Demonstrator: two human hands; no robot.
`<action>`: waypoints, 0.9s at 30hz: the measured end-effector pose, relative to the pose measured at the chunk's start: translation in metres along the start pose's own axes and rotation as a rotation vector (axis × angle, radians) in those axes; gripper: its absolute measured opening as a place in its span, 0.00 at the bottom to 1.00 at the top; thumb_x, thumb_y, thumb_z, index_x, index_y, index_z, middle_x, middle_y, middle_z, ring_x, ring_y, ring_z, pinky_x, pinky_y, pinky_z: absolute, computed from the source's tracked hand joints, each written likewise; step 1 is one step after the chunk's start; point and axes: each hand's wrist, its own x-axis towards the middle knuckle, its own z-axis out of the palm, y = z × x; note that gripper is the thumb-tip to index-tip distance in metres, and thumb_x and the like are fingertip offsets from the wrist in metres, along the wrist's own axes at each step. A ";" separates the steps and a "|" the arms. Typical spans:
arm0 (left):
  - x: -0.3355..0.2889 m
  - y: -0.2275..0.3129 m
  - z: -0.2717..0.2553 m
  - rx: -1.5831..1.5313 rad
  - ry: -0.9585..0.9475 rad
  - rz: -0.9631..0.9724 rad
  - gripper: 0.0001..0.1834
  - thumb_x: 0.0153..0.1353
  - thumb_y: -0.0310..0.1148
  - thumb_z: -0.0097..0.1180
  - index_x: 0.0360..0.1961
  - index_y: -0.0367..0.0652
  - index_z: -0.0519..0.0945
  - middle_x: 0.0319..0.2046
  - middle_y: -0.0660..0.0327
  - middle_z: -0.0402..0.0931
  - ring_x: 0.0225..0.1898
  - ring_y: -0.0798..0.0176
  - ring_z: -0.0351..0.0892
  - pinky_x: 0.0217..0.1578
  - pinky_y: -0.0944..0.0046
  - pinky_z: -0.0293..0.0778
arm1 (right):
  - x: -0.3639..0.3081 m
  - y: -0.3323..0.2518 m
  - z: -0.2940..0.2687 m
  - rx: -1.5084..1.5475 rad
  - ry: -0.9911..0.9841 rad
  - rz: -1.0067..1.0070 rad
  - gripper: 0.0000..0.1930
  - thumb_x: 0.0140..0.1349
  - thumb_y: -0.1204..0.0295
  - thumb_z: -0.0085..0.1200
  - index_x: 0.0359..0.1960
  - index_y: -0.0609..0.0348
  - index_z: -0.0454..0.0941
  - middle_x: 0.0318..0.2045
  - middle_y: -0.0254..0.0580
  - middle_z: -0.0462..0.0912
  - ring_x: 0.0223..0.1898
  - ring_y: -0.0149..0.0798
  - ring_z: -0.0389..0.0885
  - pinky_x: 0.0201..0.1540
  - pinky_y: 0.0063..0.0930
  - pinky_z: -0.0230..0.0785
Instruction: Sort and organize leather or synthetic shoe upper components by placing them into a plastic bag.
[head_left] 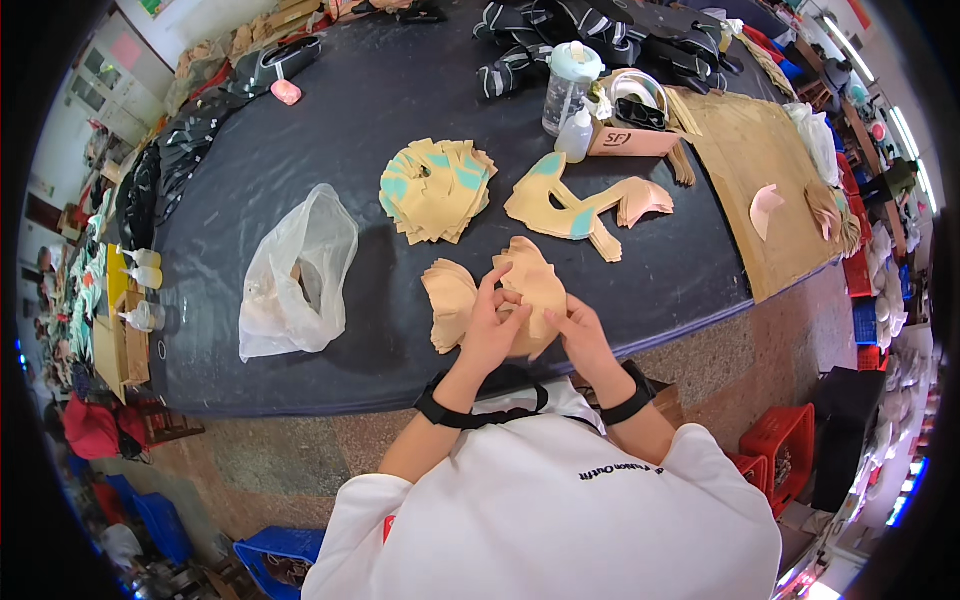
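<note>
Both hands work at the table's near edge on a peach-coloured cut piece (537, 282) with a curved outline. It seems to be a stack of thin layers, of fabric or soft sheet. My left hand (490, 322) grips its left side, fingers curled. At the right lower edge, my right hand (580, 335) pinches it between thumb and fingers. A fanned pile of similar peach pieces (450, 298) lies just left of my left hand. Farther off is a round, fanned stack of tan pieces with turquoise patches (440, 190). Branching tan pieces (575, 215) lie to its right.
A white plastic bag (300, 280) lies left on the dark table (390, 385). Toward the back right stand a lidded clear jug (570, 90), a small squeeze bottle (574, 137) and an open carton (630, 143). Brown board (745, 160) covers the right end; black straps (540, 45) lie behind.
</note>
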 end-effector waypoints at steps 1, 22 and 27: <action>0.000 -0.003 0.002 0.024 0.023 -0.031 0.27 0.56 0.23 0.54 0.57 0.40 0.63 0.34 0.62 0.71 0.33 0.72 0.71 0.32 0.73 0.69 | 0.006 -0.002 -0.009 -0.051 -0.029 -0.029 0.14 0.60 0.71 0.52 0.45 0.65 0.70 0.35 0.36 0.77 0.34 0.27 0.75 0.34 0.18 0.68; -0.041 -0.047 -0.079 0.319 0.452 0.071 0.22 0.55 0.18 0.37 0.53 0.35 0.60 0.44 0.44 0.75 0.49 0.52 0.76 0.50 0.60 0.68 | 0.067 0.054 0.065 -1.346 -0.297 -0.841 0.09 0.46 0.76 0.56 0.31 0.60 0.76 0.32 0.39 0.72 0.38 0.41 0.71 0.39 0.30 0.68; -0.039 -0.020 -0.079 0.776 0.314 -0.057 0.24 0.51 0.25 0.43 0.53 0.37 0.65 0.43 0.45 0.75 0.45 0.47 0.76 0.48 0.55 0.68 | 0.062 0.030 0.063 -0.745 -0.194 -0.287 0.06 0.52 0.75 0.56 0.31 0.60 0.76 0.33 0.38 0.72 0.39 0.38 0.71 0.41 0.27 0.66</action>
